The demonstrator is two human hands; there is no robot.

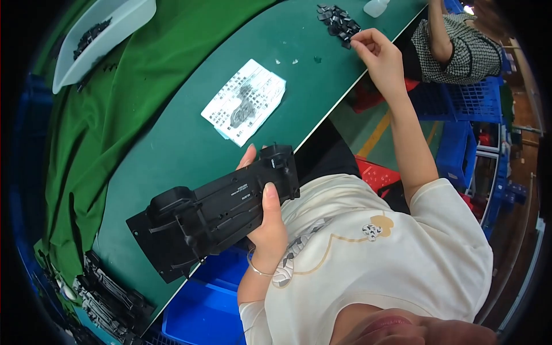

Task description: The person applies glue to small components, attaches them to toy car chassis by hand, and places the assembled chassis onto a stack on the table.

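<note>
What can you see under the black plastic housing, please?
Fingertips of the left hand show beyond the black plastic housing; the remaining finger parts and whatever lies beneath are covered.

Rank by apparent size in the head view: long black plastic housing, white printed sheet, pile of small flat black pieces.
1. Black plastic housing
2. White printed sheet
3. Pile of black pieces

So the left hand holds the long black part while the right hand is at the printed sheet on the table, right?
Not quite: the head view shows the right hand at the pile of small black pieces, not at the printed sheet. The left hand does hold the long black part, and the sheet is on the table.
</note>
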